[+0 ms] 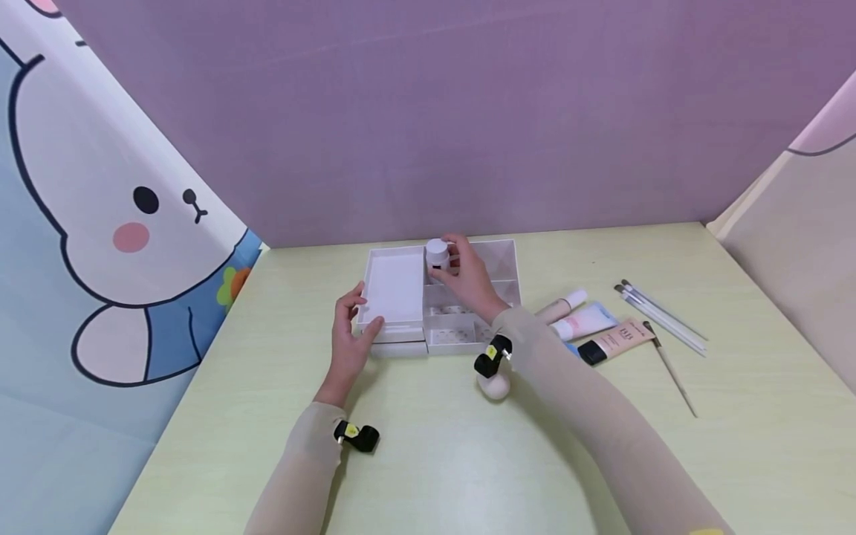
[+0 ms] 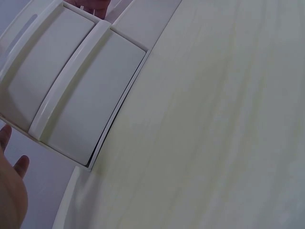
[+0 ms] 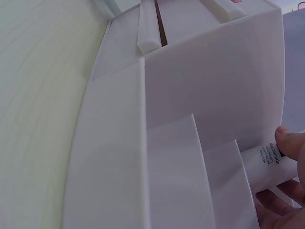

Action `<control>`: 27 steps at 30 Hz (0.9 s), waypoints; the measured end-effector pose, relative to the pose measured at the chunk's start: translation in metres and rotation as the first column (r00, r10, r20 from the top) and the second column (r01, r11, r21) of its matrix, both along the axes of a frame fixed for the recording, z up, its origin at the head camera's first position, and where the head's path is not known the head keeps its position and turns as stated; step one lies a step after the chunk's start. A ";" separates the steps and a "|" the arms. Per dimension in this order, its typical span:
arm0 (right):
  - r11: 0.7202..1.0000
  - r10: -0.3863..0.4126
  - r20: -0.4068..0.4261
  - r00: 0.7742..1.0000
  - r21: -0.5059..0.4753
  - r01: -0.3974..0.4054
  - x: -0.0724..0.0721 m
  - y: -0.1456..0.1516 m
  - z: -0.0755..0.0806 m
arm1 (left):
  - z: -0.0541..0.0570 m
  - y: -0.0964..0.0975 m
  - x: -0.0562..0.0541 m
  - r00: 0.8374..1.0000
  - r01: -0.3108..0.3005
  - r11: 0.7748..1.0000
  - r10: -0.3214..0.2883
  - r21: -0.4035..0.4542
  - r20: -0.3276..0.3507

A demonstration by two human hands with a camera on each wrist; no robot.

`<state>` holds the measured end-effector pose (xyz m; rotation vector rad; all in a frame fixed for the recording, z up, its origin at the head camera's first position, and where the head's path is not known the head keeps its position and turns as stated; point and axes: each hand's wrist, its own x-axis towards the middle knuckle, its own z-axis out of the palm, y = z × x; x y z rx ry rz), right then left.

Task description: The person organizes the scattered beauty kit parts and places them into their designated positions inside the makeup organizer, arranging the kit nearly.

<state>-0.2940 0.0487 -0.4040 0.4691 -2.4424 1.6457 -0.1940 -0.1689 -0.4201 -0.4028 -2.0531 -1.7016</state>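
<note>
My right hand (image 1: pixel 472 281) pinches a white bottle (image 1: pixel 438 254) with a white cap between thumb and fingers. The right wrist view shows small dark print on this bottle (image 3: pixel 267 164), whose lower part is inside a rear compartment of the white storage box (image 1: pixel 500 260). On the left, the box has a raised section with a flat top (image 1: pixel 396 286); two drawer fronts (image 2: pixel 90 90) show in the left wrist view. My left hand (image 1: pixel 351 334) rests against the box's left side near the front corner, thumb and fingers spread. Dividers split the box's right half into several compartments.
A pale egg-shaped object (image 1: pixel 495 386) sits in front of the box, partly behind the right wrist. To the right lie a capped tube (image 1: pixel 562 306), a white and pink tube (image 1: pixel 585 321), a beige tube with black cap (image 1: pixel 618 340) and several slim brushes (image 1: pixel 662 319). A purple backdrop (image 1: pixel 468 126) stands behind.
</note>
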 end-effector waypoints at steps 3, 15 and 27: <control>1.000 0.000 -0.004 1.000 0.007 0.000 -0.001 0.001 0.000 | -0.001 0.000 0.000 1.000 -0.001 1.000 0.001 -0.001 -0.004; 1.000 0.009 -0.077 0.997 -0.017 -0.010 0.010 0.015 0.022 | -0.001 0.000 -0.001 1.000 -0.004 1.000 0.004 -0.006 -0.007; 1.000 -0.023 -0.099 0.995 -0.009 0.023 0.019 0.037 0.042 | -0.001 0.001 0.000 1.000 0.000 1.000 0.000 -0.002 -0.007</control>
